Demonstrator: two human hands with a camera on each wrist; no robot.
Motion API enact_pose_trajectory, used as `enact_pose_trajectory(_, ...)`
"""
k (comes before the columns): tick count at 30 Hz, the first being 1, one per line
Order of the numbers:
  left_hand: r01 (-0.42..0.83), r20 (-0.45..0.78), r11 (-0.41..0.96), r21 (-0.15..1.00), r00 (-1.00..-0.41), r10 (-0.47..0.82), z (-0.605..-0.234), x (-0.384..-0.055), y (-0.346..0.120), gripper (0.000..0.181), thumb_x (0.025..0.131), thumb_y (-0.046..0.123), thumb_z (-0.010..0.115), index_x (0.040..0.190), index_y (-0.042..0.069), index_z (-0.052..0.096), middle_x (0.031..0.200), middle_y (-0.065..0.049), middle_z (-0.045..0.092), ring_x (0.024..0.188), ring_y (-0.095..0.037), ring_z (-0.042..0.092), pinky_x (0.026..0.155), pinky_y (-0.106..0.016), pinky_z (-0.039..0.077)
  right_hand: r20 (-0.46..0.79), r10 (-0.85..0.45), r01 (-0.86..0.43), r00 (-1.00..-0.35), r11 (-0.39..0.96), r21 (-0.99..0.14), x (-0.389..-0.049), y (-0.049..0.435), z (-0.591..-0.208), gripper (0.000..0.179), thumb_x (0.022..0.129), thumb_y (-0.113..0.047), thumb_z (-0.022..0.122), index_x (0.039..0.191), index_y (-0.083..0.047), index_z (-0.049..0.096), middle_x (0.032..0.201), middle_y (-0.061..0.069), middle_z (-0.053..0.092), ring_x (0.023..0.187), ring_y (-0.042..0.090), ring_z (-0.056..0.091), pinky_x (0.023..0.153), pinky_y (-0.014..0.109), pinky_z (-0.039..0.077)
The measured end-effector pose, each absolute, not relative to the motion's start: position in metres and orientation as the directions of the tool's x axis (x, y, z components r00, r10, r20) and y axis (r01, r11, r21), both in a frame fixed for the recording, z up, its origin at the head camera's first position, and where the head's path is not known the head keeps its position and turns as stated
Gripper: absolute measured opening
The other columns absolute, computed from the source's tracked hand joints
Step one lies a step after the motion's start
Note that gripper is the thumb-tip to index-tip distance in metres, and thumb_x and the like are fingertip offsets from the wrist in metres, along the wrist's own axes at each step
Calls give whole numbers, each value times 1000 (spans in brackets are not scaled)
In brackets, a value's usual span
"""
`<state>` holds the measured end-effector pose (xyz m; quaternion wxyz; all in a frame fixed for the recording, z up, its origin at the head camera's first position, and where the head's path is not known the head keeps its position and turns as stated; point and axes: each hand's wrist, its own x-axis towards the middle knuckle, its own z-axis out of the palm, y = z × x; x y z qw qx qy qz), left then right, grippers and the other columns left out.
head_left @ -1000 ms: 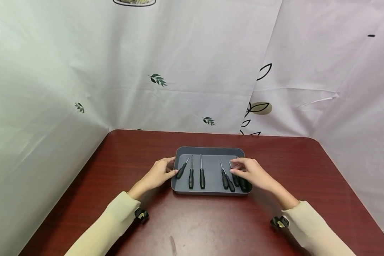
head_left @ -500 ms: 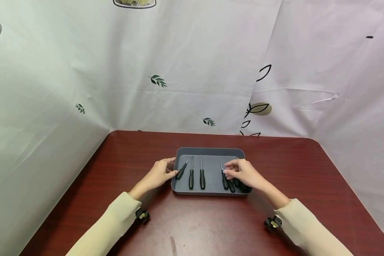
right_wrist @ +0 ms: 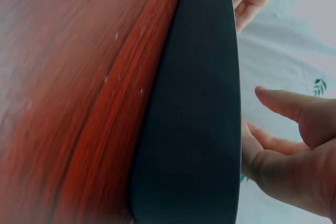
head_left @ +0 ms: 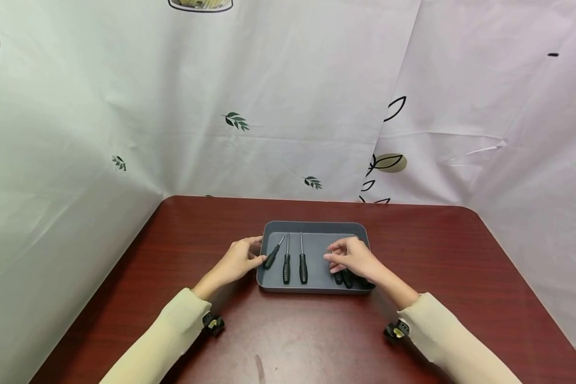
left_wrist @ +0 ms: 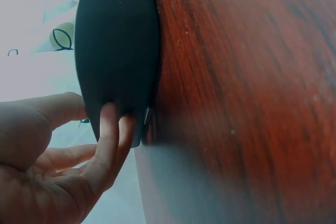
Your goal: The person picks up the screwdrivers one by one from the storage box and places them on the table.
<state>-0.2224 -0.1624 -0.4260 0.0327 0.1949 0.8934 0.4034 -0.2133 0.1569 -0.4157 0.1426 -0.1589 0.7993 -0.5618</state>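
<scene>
A grey tray (head_left: 317, 226) holds several black-handled screwdrivers. On its left side lie three of them: a short tilted screwdriver (head_left: 271, 258), a ridged-handled screwdriver (head_left: 286, 269) and a smooth-handled screwdriver (head_left: 303, 269). My left hand (head_left: 238, 260) holds the tray's left wall, thumb at the rim; the left wrist view shows fingertips (left_wrist: 109, 114) against its outer side. Over the tray's right half hovers my right hand (head_left: 352, 258), thumb and fingers apart. Beneath it, handles such as one screwdriver (head_left: 347, 279) show partly; the rest is hidden. Its fingers dip behind the tray wall (right_wrist: 194, 103) in the right wrist view.
The tray stands on a dark red wooden table (head_left: 288, 330), back from its near side. White patterned cloth (head_left: 269, 149) hangs behind the table and along both sides.
My right hand has moved left over the tray, from the rightmost screwdrivers towards the middle, and covers the handles it passes. The left hand and the tray have stayed in place.
</scene>
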Motion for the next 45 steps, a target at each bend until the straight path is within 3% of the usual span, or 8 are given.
enact_pose_trajectory(5,324,101,604,729,-922,373,-427,-223,-164,55,92,3,70,139,-14,47,121,-27,63,79,-20,69,66,-30,59,-92,-388,-28,-917,292,-956,-213,143,-415,37,95,0,65,121,25,54,98,33,66,79,39,71,68,44,62)
enact_pose_trajectory(20,335,106,591,734,-916,387,-429,-224,-164,54,92,3,70,138,-15,48,123,-27,63,80,-21,71,66,-29,60,-164,-276,63,-947,339,-939,-215,116,-419,21,91,2,70,106,15,66,84,23,71,65,30,72,60,39,62)
enact_pose_trajectory(45,339,106,591,732,-914,392,-428,-225,-164,54,92,4,70,139,-14,48,123,-26,63,80,-21,71,68,-29,60,-219,-227,116,-949,394,-912,-219,97,-422,16,89,-3,74,99,9,72,71,18,70,58,28,71,55,35,61)
